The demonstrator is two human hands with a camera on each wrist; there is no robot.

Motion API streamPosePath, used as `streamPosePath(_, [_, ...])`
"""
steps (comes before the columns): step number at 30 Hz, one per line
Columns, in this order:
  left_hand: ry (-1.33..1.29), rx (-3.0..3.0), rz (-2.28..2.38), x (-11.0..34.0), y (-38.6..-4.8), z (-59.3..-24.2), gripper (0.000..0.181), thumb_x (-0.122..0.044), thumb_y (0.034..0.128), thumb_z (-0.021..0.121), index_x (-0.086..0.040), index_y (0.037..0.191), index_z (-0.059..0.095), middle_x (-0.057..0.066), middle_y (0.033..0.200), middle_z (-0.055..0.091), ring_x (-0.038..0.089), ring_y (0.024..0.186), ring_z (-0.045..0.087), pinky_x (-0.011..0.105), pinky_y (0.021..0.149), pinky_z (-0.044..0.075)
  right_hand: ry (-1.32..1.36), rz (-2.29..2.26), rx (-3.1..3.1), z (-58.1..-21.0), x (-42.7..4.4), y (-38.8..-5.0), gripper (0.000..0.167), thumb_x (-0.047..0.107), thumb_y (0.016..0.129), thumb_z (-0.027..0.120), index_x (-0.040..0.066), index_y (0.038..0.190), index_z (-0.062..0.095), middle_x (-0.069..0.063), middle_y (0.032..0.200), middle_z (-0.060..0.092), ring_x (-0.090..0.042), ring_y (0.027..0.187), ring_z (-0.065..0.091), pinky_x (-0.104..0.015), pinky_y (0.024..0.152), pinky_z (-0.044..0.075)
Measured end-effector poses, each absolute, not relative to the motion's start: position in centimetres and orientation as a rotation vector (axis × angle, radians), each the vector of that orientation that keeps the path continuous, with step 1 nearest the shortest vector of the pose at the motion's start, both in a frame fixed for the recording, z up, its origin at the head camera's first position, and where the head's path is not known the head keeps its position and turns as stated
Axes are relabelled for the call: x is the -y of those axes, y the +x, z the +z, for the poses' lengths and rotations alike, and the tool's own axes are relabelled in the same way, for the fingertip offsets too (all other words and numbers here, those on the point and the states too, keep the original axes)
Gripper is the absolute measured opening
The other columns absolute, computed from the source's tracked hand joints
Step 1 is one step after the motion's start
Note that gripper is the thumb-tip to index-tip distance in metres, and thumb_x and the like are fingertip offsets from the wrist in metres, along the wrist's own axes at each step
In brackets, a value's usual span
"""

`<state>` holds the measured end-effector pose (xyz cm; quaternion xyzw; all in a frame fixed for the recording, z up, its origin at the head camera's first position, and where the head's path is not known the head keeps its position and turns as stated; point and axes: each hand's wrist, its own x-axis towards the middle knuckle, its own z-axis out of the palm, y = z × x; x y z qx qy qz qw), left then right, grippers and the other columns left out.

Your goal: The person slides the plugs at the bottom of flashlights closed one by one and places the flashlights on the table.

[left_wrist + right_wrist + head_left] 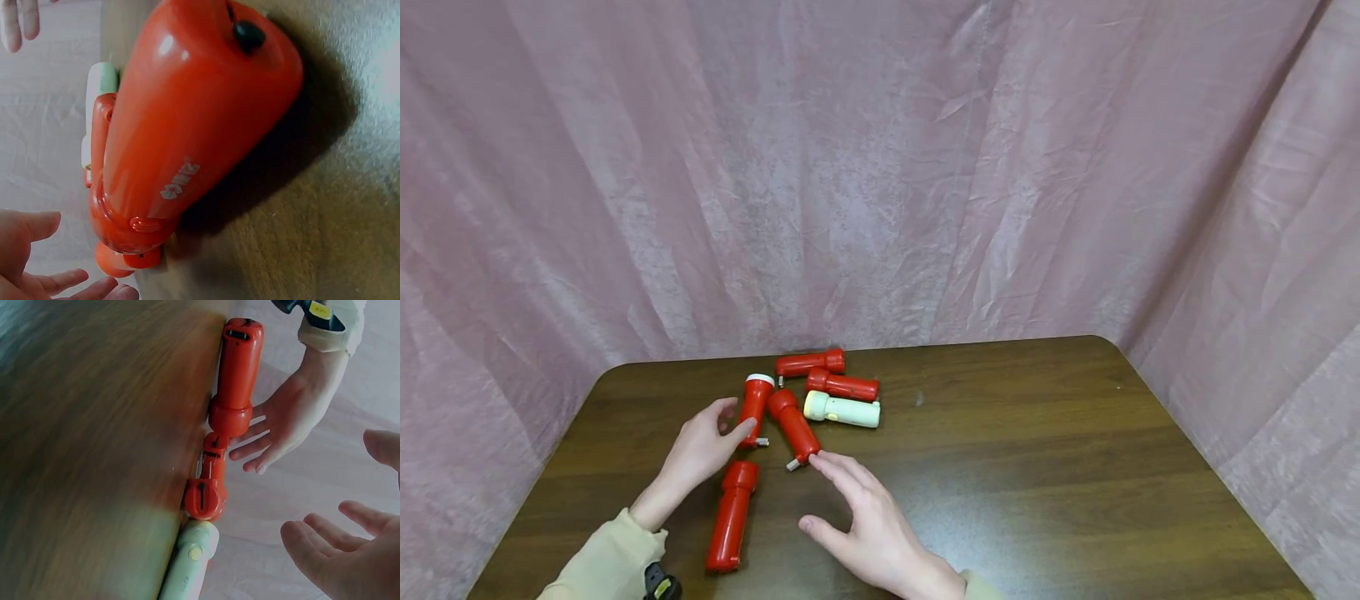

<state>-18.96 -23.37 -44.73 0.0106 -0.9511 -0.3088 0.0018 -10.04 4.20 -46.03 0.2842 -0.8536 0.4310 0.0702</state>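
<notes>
A: Left hand point(703, 437), fingers loosely parted, by the white-rimmed red torch point(755, 404) towards the far left corner of the table point(1075, 467)! Right hand point(872, 525) spread, thumb out, fingertips by the middle red torch point(793, 423)!
B: Any contact?
A: Can't tell for either!
B: And the others?
A: 2 red torches point(844, 386) lie nearest the far edge, the pale green torch point(852, 412) just beside 1, another red torch point(730, 518) farthest from it.
</notes>
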Motion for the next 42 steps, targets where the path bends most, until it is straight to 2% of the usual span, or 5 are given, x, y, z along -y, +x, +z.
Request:
streamPosePath(12, [0.037,2.997,-0.951,23.2,-20.1,-45.2,0.060,-0.030,0.1018,0.065,0.011,0.143,0.053,0.034,0.131,0.066,0.046,0.116,0.066,0.059,0.100,0.054,0.768,1.444,2.484,-45.7,-2.9,-10.6,0.061,0.030,0.094,0.078,0.024,0.151,0.056,0.002,0.152,0.060,-0.018,0.139,0.061,-0.038,0.113,0.053])
streamPosePath(27, [0.095,3.037,-0.965,23.1,-21.2,-46.2,0.066,-0.031,0.1011,0.066,0.014,0.145,0.046,0.035,0.128,0.067,0.048,0.117,0.067,0.059,0.099,0.055,0.734,1.405,2.512,-46.6,-1.2,-11.8,0.057,0.030,0.095,0.077,0.020,0.148,0.059,-0.003,0.148,0.063,-0.022,0.134,0.064,-0.039,0.113,0.053])
streamPosePath(33, [0.094,3.035,-0.951,23.1,-21.6,-46.2,0.068,-0.031,0.0995,0.068,0.016,0.144,0.046,0.032,0.119,0.071,0.043,0.105,0.070,0.055,0.091,0.057,0.731,1.381,2.551,-46.8,-0.5,-12.4,0.057,0.033,0.096,0.076,0.021,0.148,0.059,-0.002,0.149,0.063,-0.021,0.136,0.063,-0.038,0.114,0.053])
streamPosePath(42, [0.109,3.074,-0.917,23.5,-22.4,-46.8,0.072,-0.033,0.0975,0.070,0.019,0.141,0.047,0.031,0.114,0.073,0.038,0.096,0.071,0.049,0.084,0.059,0.735,1.343,2.581,-47.2,0.0,-12.6,0.057,0.034,0.096,0.076,0.020,0.148,0.059,0.000,0.147,0.064,-0.019,0.133,0.064,-0.036,0.111,0.054])
